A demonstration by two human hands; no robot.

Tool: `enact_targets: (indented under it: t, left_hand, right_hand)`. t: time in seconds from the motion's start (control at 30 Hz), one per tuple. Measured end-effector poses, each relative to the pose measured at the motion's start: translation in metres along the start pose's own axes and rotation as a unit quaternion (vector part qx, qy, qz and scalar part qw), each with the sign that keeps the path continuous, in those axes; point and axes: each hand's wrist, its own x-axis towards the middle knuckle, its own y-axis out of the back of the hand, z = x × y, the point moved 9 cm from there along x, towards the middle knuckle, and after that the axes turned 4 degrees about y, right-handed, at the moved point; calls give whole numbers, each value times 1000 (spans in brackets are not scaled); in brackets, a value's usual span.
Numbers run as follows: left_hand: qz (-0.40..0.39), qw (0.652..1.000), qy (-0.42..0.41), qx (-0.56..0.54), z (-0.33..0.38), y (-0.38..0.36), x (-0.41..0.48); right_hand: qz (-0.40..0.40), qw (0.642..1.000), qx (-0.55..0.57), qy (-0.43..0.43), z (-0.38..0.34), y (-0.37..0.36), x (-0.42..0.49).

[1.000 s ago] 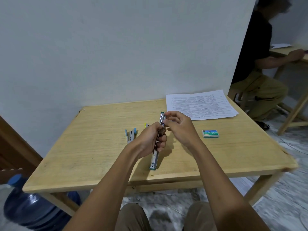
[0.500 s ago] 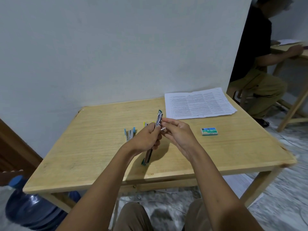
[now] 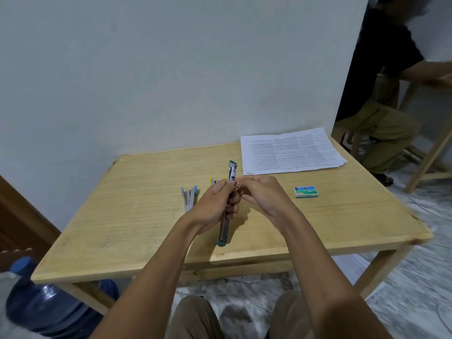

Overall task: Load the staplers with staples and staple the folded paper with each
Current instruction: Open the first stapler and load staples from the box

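A green stapler [image 3: 225, 228] is swung fully open into one long strip above the wooden table [image 3: 137, 204]. My left hand [image 3: 215, 204] grips its middle. My right hand [image 3: 259, 194] pinches a small strip of staples [image 3: 237, 185] right beside the stapler's upper half. A blue stapler [image 3: 188, 195] lies on the table left of my hands. A yellow stapler [image 3: 213, 181] shows only partly behind my left hand. A green staple box [image 3: 306, 192] lies to the right. Printed paper sheets [image 3: 291, 151] rest at the table's far right corner.
A blue water jug [image 3: 46, 307] stands on the floor at the lower left. Another person [image 3: 384, 99] sits at a second wooden table at the right. A white wall runs behind the table. My knees show below the front edge.
The open stapler swung from tilted back to nearly upright in my left hand. My right hand stayed at its upper half, pinching the staples.
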Motion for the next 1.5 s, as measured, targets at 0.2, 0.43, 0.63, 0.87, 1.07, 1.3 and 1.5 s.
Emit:
enact_targets:
  t: [0.2, 0.43, 0.63, 0.87, 1.07, 1.3, 1.5]
  left_hand:
    - [-13, 1000, -8, -17, 7, 3, -2]
    - [-19, 999, -33, 15, 12, 6, -4]
    - [-32, 999, -23, -21, 11, 4, -4]
    - [-41, 998, 6, -56, 10, 3, -5]
    - [-28, 1000, 0, -4, 13, 7, -5]
    - [6, 999, -21, 35, 17, 12, -9]
    - [-11, 997, -27, 70, 20, 10, -11]
  right_hand:
    - [-29, 991, -90, 92, -18, -5, -3]
    - [-6, 945, -252, 210, -32, -4, -10]
    - [-12, 926, -252, 281, -43, -10, -18]
    - [-39, 889, -316, 328, -48, -19, -21]
    - [-40, 885, -312, 343, -45, -21, -25]
    - [-9, 918, -262, 298, -48, -12, -22]
    - [-36, 894, -333, 296, -53, -22, -19]
